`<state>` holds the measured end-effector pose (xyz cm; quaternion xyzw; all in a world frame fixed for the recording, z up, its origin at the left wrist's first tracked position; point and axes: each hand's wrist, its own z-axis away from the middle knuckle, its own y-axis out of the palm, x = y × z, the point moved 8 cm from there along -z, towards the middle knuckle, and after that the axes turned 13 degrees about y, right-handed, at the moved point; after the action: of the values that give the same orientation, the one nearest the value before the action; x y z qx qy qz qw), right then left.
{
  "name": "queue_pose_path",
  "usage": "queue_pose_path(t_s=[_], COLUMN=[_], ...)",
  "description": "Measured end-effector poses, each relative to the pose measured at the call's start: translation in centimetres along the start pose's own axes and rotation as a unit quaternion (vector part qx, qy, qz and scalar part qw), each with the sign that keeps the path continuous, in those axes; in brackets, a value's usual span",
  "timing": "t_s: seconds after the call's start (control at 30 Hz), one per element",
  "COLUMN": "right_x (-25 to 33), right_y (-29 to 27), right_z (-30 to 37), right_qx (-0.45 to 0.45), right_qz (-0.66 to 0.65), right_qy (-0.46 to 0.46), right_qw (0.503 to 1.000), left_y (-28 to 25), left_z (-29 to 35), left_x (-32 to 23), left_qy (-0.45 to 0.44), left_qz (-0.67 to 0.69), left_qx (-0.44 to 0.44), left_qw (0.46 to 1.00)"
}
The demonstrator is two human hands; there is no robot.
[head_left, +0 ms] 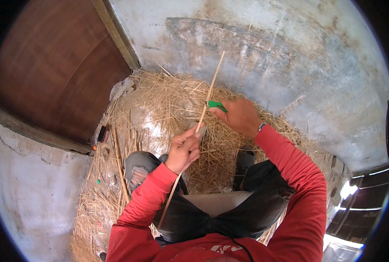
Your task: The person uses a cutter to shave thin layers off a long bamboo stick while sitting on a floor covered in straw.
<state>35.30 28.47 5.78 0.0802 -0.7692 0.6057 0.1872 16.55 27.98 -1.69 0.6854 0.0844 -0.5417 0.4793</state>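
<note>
as i watched from a distance, the wearer's left grip (183,148) was folded snugly around a long, thin pale strip (215,77), which slanted from above the dark trousers (251,216) up toward a stained wall (290,65). the right grip (242,115), farther up the strip, was closed on a small green tool (215,104) set at the strip's side; i could not tell how its edge met the surface. red sleeves (286,157) covered both forearms. loose straw (159,94) littered the floor around the dark footwear (244,163), with a long stick (118,157) lying to the left, near a brown panel (59,74).
</note>
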Motion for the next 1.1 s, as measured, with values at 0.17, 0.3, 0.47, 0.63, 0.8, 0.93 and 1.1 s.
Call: queue_pose_path(t_s=[0.17,0.3,0.47,0.63,0.8,0.93,1.1], right_x=[-2.8,-6.6,-1.8,1.8,0.7,-0.3,-2.4], right_y=[0.4,-2.7,-4.5,-1.3,0.8,1.2,1.7], right_z=[-0.5,-2.1,0.2,0.7,0.4,0.0,-0.3], right_qx=[-0.071,-0.085,-0.064,0.035,0.037,0.109,0.282], right_qz=[-0.265,-0.380,-0.224,-0.112,-0.162,-0.298,-0.378], right_qy=[0.037,0.109,0.054,-0.004,-0.022,-0.055,0.031], right_qw=[0.961,0.915,0.971,0.993,0.986,0.947,0.881], left_y=[1.6,0.6,-0.2,0.5,-0.6,-0.6,0.6], left_z=[2.2,2.6,1.5,1.3,0.5,0.5,1.3], left_x=[1.0,-0.5,-0.7,0.2,1.6,1.5,1.3], left_qy=[-0.097,-0.029,0.067,0.061,0.113,0.108,0.034], left_qz=[0.283,0.071,-0.132,-0.200,-0.264,-0.285,-0.100], left_qx=[0.077,0.024,0.035,0.020,0.026,0.037,0.083], left_qw=[0.951,0.997,0.988,0.978,0.957,0.952,0.991])
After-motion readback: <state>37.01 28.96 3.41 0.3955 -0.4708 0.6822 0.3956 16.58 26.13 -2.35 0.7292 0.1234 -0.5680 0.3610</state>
